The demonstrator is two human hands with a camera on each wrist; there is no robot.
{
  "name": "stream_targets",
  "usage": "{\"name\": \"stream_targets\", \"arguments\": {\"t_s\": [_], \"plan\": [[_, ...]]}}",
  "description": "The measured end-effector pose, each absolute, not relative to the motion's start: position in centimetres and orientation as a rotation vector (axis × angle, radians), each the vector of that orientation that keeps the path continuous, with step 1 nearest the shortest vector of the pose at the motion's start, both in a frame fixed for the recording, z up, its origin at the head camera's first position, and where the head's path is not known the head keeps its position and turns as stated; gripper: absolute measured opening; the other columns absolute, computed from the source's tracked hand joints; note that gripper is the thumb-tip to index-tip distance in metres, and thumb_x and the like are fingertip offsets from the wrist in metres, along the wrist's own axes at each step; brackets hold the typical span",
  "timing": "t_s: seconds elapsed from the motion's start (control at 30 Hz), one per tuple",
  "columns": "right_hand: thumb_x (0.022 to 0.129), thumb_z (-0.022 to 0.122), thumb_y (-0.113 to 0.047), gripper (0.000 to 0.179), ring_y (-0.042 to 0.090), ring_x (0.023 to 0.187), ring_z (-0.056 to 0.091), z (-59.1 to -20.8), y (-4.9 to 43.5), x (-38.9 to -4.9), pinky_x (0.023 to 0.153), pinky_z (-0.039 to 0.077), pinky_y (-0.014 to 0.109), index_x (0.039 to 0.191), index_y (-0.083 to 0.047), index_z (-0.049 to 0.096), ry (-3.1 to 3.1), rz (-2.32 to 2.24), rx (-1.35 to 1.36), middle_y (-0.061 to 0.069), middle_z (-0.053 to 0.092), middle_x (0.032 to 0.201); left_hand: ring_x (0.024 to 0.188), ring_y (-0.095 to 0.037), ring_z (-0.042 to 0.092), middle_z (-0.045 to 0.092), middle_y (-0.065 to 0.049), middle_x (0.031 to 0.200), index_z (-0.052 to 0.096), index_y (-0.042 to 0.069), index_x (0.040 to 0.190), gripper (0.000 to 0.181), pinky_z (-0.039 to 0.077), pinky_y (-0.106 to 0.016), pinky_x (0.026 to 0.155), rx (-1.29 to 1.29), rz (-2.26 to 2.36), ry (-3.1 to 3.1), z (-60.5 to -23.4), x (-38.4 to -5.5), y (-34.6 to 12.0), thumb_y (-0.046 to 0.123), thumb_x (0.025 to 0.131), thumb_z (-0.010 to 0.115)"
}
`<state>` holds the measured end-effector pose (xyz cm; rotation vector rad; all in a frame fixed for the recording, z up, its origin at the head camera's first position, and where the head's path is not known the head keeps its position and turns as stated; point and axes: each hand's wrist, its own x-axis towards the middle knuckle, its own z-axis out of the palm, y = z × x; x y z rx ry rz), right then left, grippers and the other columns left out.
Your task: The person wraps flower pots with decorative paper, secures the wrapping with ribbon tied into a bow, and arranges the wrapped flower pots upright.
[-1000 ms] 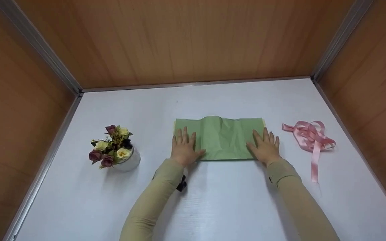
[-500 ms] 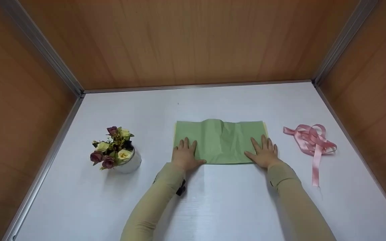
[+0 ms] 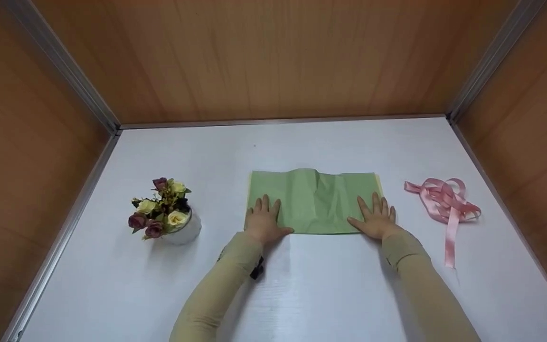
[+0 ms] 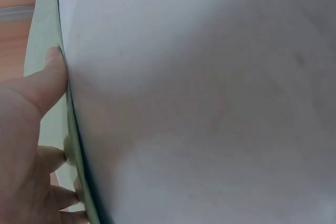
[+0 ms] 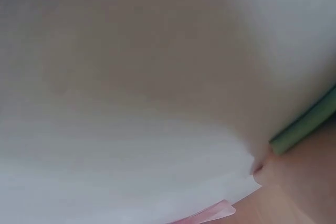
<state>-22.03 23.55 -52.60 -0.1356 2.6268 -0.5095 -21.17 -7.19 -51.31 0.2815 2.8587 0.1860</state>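
A folded sheet of green paper [image 3: 306,202] lies on the white table in the head view, creased and slightly raised in its middle, with pale yellow edges at both sides. My left hand [image 3: 262,224] rests on its near left corner, fingers spread and straight, thumb along the near edge. On the near right corner my right hand [image 3: 377,222] lies the same way. In the left wrist view the thumb [image 4: 50,77] touches the green paper [image 4: 52,124]. Only a bit of the right hand [image 5: 302,171] shows beside the paper's edge [image 5: 304,127] in the right wrist view.
A white pot [image 3: 185,232] holding purple and cream flowers [image 3: 164,209] stands to the left. Right of the paper lies a loose heap of pink ribbon [image 3: 444,202], one tail pointing nearer. Wooden panels [image 3: 278,61] enclose the white table [image 3: 325,289] at back and sides.
Both hands have slid nearer across the paper, from further up its sides to its near corners. Over the last half second they have hardly moved. The view has shifted slightly.
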Motion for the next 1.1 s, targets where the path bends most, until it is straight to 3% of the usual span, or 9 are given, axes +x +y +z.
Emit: {"name": "stream_targets", "arguments": {"t_s": [0.47,0.77,0.93,1.1], "plan": [[0.093,0.036,-0.062,0.083,0.052,0.139,-0.013,-52.3,23.6,-21.6,0.104,-0.013,0.069,0.153,-0.013,0.005,2.677,-0.451,-0.115,0.027,-0.015,0.154,0.142,-0.039,0.021,0.021,-0.023,0.154,0.029,0.012,0.149,0.095,0.028,-0.054,0.110,0.308,0.217,2.859,-51.2,-20.8,-7.5,0.067,0.079,0.059],[0.093,0.038,-0.061,0.080,0.060,0.135,-0.006,-51.4,23.4,-21.0,0.105,-0.013,0.069,0.152,-0.013,0.014,2.745,-0.341,-0.090,0.028,-0.003,0.155,0.141,-0.040,0.021,0.021,-0.023,0.154,0.029,0.011,0.149,0.095,0.028,-0.055,0.110,0.311,0.231,2.852,-51.0,-20.8,-7.7,0.065,0.079,0.061],[0.094,0.040,-0.057,0.078,0.065,0.131,-0.005,-50.9,22.9,-20.9,0.105,-0.012,0.069,0.151,-0.009,0.017,2.757,-0.268,-0.083,0.036,0.002,0.151,0.141,-0.040,0.022,0.022,-0.024,0.153,0.029,0.011,0.149,0.095,0.029,-0.055,0.108,0.325,0.245,2.854,-51.0,-20.8,-7.9,0.065,0.078,0.063],[0.093,0.048,-0.054,0.078,0.061,0.134,0.003,-50.7,22.6,-21.4,0.106,-0.006,0.069,0.149,-0.005,0.025,2.800,-0.158,-0.136,0.042,0.015,0.146,0.141,-0.040,0.022,0.021,-0.024,0.153,0.029,0.011,0.149,0.096,0.029,-0.056,0.109,0.324,0.259,2.843,-51.0,-20.9,-7.8,0.064,0.077,0.064]]}}
